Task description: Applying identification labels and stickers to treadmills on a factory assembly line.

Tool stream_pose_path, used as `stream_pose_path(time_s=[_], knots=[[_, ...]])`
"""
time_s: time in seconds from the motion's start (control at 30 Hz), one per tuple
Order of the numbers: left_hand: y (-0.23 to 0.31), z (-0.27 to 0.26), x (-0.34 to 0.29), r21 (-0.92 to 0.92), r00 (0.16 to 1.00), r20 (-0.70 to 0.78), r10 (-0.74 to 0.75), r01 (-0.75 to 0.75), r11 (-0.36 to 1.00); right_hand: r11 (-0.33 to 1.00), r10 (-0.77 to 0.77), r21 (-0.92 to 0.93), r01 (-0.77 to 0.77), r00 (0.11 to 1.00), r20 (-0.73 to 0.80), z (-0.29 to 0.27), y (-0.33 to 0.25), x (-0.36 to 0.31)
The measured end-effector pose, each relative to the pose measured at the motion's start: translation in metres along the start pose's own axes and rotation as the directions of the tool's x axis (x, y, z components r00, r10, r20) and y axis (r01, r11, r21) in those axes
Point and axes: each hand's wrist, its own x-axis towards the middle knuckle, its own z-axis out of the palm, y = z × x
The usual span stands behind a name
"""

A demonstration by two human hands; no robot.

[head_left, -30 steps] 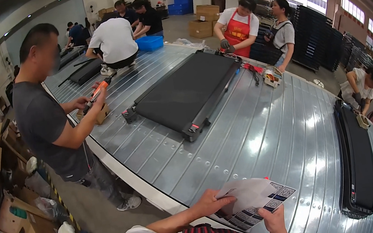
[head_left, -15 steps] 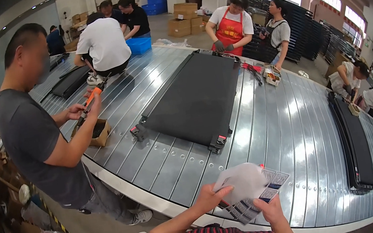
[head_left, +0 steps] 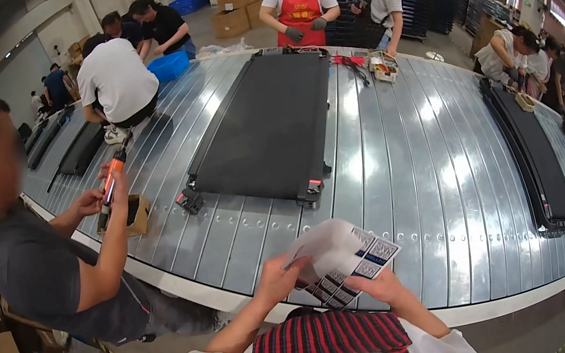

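A sheet of printed labels, partly curled over to its white side, is held low above the near edge of the metal table. My left hand pinches its left side. Closed on its lower right part is my right hand, thumb on top of the black and blue labels. Beyond the sheet, apart from both hands, lies a flat black treadmill with dark corner pieces carrying small red stickers.
The slatted metal table curves around me. To my left a person in grey holds an orange-and-black power tool beside a small cardboard box. Across stands a person in a red apron. More black treadmills lie right.
My view has shifted, so the table and people appear further left and higher. The sheet stays in both hands, with its labels turned more toward me.
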Motion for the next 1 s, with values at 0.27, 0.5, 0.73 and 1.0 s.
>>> stream_pose_path(time_s=[0.27, 0.5, 0.73, 1.0], knots=[[-0.017, -0.007, 0.022, 0.117, 0.998, 0.009, 0.065, -0.066, 0.991, 0.998, -0.024, -0.066, 0.020, 0.997, -0.067, -0.011, 0.021, 0.020], [-0.017, -0.060, 0.062, 0.408, 0.988, 0.056, 0.142, -0.152, 0.900, 0.994, -0.090, -0.103, 0.042, 0.852, -0.516, -0.013, 0.039, 0.030], [-0.026, -0.142, 0.088, 0.525, 0.963, 0.065, 0.261, -0.256, 0.812, 0.990, -0.041, -0.116, -0.079, 0.632, -0.774, -0.009, 0.057, 0.049], [-0.041, -0.165, 0.143, 0.564, 0.828, 0.427, 0.365, -0.559, 0.608, 0.967, 0.189, 0.034, -0.251, 0.629, -0.754, -0.005, 0.092, 0.075]])
